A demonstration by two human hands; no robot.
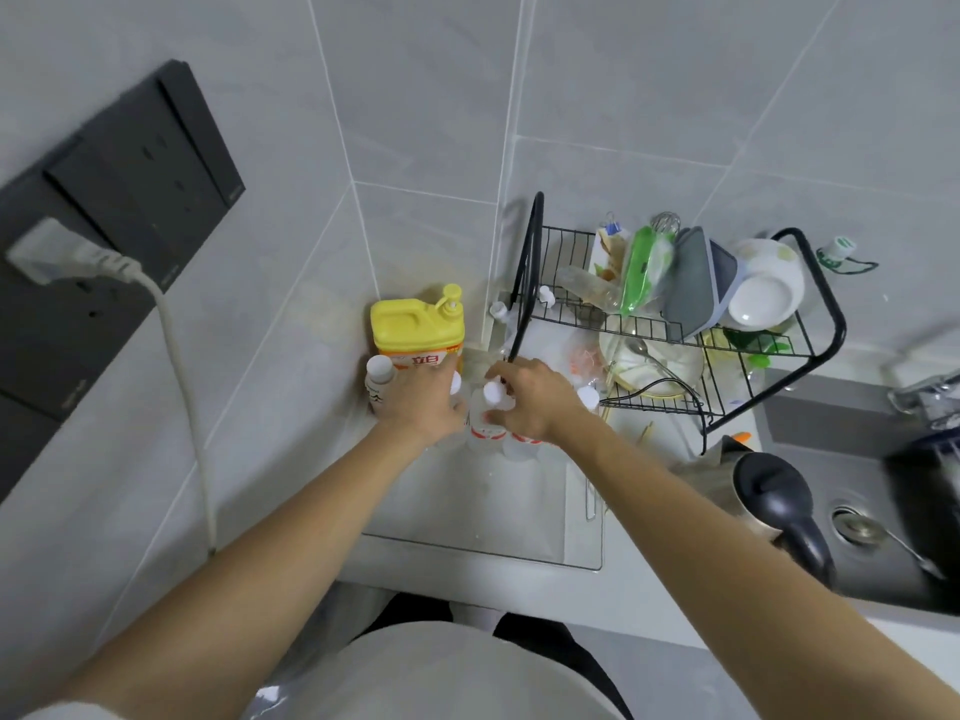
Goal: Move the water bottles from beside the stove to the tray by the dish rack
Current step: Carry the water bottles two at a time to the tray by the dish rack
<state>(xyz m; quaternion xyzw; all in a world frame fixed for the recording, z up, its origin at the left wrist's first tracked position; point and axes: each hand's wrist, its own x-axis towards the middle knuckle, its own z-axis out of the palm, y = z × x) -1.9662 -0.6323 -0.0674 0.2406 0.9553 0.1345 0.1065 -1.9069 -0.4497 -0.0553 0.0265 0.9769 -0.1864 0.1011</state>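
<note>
Several clear water bottles with white caps and red labels (pixel 488 433) stand at the far end of a clear tray (pixel 582 543), next to the black wire dish rack (pixel 530 283). My left hand (pixel 415 402) is wrapped over one bottle; only its cap (pixel 456 383) shows past my fingers. My right hand (pixel 535 402) grips the neck of another bottle, just below its cap (pixel 493 393). A further cap (pixel 587 396) shows right of that hand. A small white-capped bottle (pixel 378 376) stands left of my left hand.
A yellow detergent jug (pixel 415 324) stands in the corner behind the bottles. The rack holds bowls, plates and bags. A steel kettle (pixel 763 496) stands at the right by the dark sink (pixel 857 527). A white cable (pixel 182 387) hangs from the wall socket.
</note>
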